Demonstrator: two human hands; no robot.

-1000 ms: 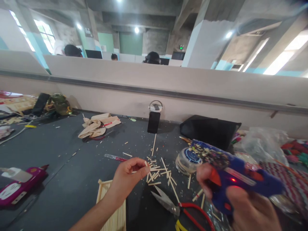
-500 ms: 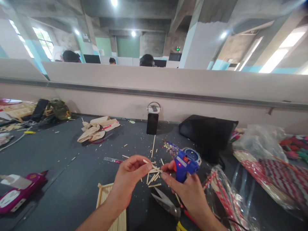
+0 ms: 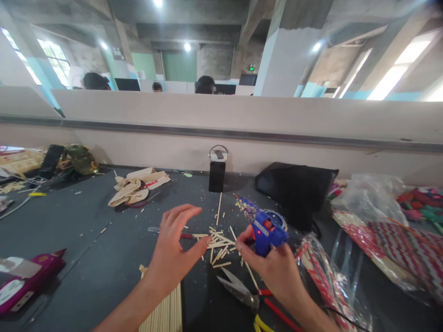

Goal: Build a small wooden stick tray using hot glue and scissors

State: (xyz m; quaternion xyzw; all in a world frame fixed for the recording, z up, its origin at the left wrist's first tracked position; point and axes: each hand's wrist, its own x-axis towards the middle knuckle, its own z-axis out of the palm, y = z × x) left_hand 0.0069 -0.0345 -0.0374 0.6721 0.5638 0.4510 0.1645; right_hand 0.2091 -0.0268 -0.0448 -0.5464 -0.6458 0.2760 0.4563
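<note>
My left hand (image 3: 176,251) is open over the desk, fingers spread and thumb reaching toward a loose pile of short wooden sticks (image 3: 218,244). My right hand (image 3: 273,269) is wrapped round the handle of a blue glue gun (image 3: 268,233), its small red light lit. Coloured specks coat the gun's nozzle, which points up and left. The right thumb and forefinger are close to the pile's right end; whether they pinch a stick, I cannot tell. Below lie scissors (image 3: 238,290), blades open. A panel of sticks (image 3: 164,309) lies partly under my left forearm.
A dark phone (image 3: 217,176) leans upright at the back. Right of it are a roll of tape (image 3: 277,219), a black bag (image 3: 297,189) and plastic-wrapped packs (image 3: 325,276). Crumpled beige cloth (image 3: 133,189) lies left, with a magenta power strip (image 3: 31,276) at the left edge.
My left hand has let go of the stick it pinched, spread its fingers and drawn back left. The sticks now lie in the pile. My right hand keeps the glue gun, nearly unmoved.
</note>
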